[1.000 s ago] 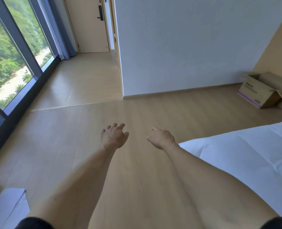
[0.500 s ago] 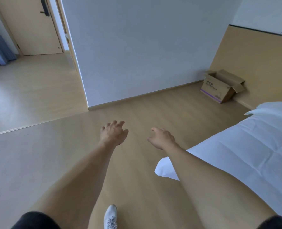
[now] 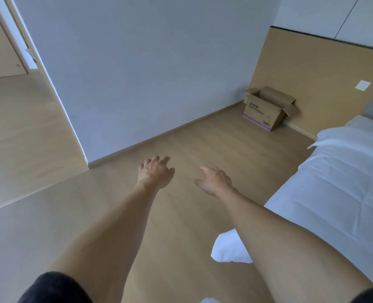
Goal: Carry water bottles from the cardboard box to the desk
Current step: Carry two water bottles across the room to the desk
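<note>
The open brown cardboard box with a purple stripe point(image 3: 266, 110) is sitting on the wooden floor point(image 3: 181, 145) in the far corner, its inside hidden. The left hand point(image 3: 154, 172) and right hand point(image 3: 215, 180) are reaching forward, fingers loosely spread, holding nothing. The white-sheeted bed point(image 3: 334, 182) is running off the right edge.

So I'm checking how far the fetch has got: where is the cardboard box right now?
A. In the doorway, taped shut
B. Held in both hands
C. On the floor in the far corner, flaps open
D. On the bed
C: the cardboard box sits on the floor in the corner, flaps open, and both the left hand and the right hand hold nothing.
</note>
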Demonstrator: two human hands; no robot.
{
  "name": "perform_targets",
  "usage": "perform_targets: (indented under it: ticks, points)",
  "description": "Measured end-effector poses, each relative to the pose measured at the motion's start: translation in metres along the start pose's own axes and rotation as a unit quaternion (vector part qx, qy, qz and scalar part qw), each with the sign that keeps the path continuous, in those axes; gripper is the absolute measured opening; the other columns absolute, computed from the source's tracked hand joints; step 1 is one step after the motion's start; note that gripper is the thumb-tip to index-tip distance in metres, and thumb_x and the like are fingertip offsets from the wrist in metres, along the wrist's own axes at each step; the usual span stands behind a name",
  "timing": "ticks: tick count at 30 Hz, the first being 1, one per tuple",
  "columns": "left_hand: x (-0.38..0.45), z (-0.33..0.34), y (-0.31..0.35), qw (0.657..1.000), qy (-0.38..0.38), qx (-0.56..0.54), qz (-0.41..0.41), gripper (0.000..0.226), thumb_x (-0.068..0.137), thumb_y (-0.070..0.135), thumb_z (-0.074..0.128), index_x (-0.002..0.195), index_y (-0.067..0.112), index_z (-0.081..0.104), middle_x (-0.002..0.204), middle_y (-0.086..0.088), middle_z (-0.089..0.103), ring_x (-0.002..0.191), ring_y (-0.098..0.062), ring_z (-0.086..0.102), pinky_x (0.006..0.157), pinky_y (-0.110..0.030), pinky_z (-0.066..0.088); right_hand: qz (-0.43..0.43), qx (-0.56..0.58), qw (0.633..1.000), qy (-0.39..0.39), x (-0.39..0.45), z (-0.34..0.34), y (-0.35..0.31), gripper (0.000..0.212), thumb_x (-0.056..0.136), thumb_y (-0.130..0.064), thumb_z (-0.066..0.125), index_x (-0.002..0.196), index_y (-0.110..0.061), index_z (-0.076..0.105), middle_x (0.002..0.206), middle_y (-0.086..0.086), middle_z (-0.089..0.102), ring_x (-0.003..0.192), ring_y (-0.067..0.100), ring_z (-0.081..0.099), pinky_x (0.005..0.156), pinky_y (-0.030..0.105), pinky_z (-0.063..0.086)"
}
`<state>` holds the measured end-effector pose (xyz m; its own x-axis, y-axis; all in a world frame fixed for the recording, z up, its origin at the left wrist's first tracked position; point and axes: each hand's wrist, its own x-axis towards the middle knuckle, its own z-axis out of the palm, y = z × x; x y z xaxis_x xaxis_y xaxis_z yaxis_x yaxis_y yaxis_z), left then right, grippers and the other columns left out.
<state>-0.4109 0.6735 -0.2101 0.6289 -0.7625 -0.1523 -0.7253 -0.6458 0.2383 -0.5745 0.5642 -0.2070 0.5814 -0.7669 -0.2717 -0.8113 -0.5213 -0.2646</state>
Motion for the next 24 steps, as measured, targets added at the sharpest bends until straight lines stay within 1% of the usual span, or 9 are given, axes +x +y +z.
perform_targets:
  ticks: [5, 10, 16, 19, 24]
  points:
    - [0.073, -0.002, 0.003, 1.0, -0.009, 0.006, 0.018, 0.054, 0.1, 0.049, 0.037, 0.152, 0.033, 0.036, 0.151, -0.004, 0.042, 0.138, -0.029, 0.039, 0.112, -0.043, 0.029, 0.017, 0.009, 1.0, 0.002, 0.068, -0.009, -0.003, 0.064, 0.091, -0.057, 0.053, 0.149, -0.033, 0.039, 0.147, 0.008, 0.047, 0.136, 0.029, 0.044, 0.107, 0.038, 0.038]
    - [0.166, -0.01, 0.014, 0.999, -0.011, 0.025, 0.028, 0.055, 0.1, 0.05, 0.037, 0.152, 0.034, 0.035, 0.154, -0.004, 0.04, 0.139, -0.03, 0.037, 0.112, -0.044, 0.028, 0.018, 0.026, 0.999, 0.003, 0.161, -0.024, -0.004, 0.063, 0.092, -0.057, 0.052, 0.149, -0.032, 0.039, 0.146, 0.007, 0.047, 0.136, 0.028, 0.043, 0.107, 0.038, 0.038]
    - [0.292, -0.04, 0.042, 0.999, -0.003, 0.033, 0.022, 0.054, 0.099, 0.048, 0.037, 0.151, 0.033, 0.036, 0.148, -0.003, 0.045, 0.136, -0.029, 0.039, 0.109, -0.042, 0.03, 0.015, 0.049, 0.999, 0.007, 0.281, -0.071, 0.0, 0.062, 0.092, -0.056, 0.051, 0.148, -0.031, 0.04, 0.144, 0.008, 0.048, 0.135, 0.029, 0.043, 0.106, 0.039, 0.039]
    - [0.337, -0.051, 0.06, 0.999, 0.016, 0.036, 0.032, 0.052, 0.099, 0.047, 0.037, 0.149, 0.033, 0.039, 0.144, -0.002, 0.047, 0.133, -0.029, 0.041, 0.107, -0.041, 0.031, 0.021, 0.047, 0.999, 0.016, 0.324, -0.092, 0.006, 0.062, 0.093, -0.056, 0.051, 0.149, -0.032, 0.039, 0.145, 0.007, 0.047, 0.136, 0.028, 0.042, 0.106, 0.04, 0.038]
    - [0.404, -0.056, 0.092, 0.998, 0.005, 0.033, 0.052, 0.052, 0.1, 0.047, 0.037, 0.15, 0.033, 0.038, 0.144, -0.002, 0.048, 0.133, -0.028, 0.041, 0.107, -0.042, 0.032, 0.03, 0.044, 0.998, 0.021, 0.384, -0.121, 0.02, 0.062, 0.093, -0.056, 0.052, 0.149, -0.032, 0.039, 0.145, 0.006, 0.048, 0.135, 0.03, 0.043, 0.107, 0.04, 0.039]
